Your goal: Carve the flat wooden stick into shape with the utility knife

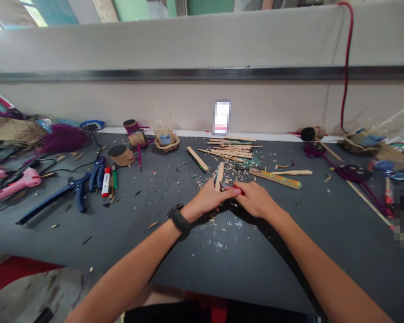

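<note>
My left hand (207, 197) is closed around a pale wooden stick (219, 172), whose far end points up and away from me. A red-handled knife (239, 187) is gripped in my right hand (256, 199), its blade lying against the stick. My left thumb reaches across to the knife, close to the right fingers. Wood shavings (207, 179) are scattered around both hands. Just beyond lies a pile of carved wooden sticks (232, 152). A flat patterned strip (276, 178) and a single carved stick (294, 172) rest to the right.
On the left are a blue pipe cutter (63, 193), a red-and-white marker (105, 181) and a pink glue gun (20, 184). A cup (164, 137) in a holder and twine spools (121, 154) stand toward the back. Purple items (353, 172) lie at right. A wall (138, 103) closes the far side.
</note>
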A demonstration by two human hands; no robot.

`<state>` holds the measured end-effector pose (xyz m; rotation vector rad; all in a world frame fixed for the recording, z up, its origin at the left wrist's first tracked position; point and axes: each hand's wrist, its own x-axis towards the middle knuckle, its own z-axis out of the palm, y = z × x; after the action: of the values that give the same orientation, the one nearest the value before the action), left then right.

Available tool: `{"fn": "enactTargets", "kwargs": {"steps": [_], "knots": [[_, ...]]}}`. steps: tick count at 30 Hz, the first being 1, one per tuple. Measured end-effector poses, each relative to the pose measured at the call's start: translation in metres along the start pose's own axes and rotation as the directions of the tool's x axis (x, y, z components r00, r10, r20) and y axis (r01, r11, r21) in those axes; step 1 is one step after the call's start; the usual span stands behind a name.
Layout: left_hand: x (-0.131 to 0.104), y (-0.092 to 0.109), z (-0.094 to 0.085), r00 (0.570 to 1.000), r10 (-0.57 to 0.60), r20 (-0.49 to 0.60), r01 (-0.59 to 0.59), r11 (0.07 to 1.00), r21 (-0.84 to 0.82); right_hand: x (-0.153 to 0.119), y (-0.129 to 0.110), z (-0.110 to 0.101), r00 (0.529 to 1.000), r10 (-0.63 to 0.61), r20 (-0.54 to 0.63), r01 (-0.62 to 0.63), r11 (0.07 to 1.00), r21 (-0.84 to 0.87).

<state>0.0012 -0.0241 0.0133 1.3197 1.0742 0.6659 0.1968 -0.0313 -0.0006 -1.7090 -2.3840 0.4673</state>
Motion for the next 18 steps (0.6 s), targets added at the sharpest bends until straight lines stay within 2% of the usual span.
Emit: {"fn": "enactTargets", "kwargs": {"steps": [5, 11, 14, 18], "knots": [[0.0, 0.002, -0.003, 0.996, -0.037, 0.076, 0.056, 0.962, -0.266, 0.005, 0.006, -0.001, 0.999, 0.011, -0.031, -0.01, 0.999, 0.035], [0.009, 0.002, -0.008, 0.993, -0.094, 0.076, 0.12, 0.823, -0.556, 0.006, 0.01, -0.001, 0.98, 0.101, -0.171, -0.078, 0.987, 0.138], [0.011, 0.003, -0.009, 0.996, -0.082, 0.028, 0.082, 0.786, -0.613, 0.006, 0.012, -0.001, 0.965, 0.144, -0.22, -0.097, 0.973, 0.21], [0.012, 0.002, -0.012, 0.995, -0.1, -0.025, 0.064, 0.79, -0.609, 0.007, 0.016, 0.001, 0.956, 0.168, -0.241, -0.092, 0.95, 0.298]]}}
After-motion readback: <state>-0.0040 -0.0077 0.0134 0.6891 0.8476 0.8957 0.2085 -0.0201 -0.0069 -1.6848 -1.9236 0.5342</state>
